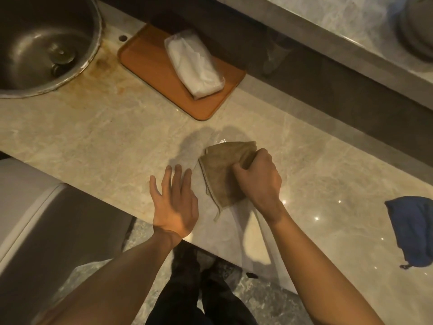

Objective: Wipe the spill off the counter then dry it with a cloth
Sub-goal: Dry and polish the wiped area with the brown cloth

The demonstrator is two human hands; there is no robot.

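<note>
Spill [219, 139] glistens just beyond the right hand's [260, 177] fingers [243, 168], which bunch the brown cloth [222, 174] on the worktop [93, 141]. Left hand [174, 200] hovers beside it, fingers spread, holding nothing; the right is nearer.

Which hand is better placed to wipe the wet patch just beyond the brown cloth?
Right. The right hand already grips the brown cloth, whose far edge meets the wet patch. The left hand is open and holds nothing.

a pale marble counter [93, 141] carried an orange tray [150, 66] near the round steel sink [42, 43], a folded tan cloth [222, 170] at mid-counter, a wet patch [218, 139] just beyond it, and a blue cloth [412, 228] well apart at the right.
</note>
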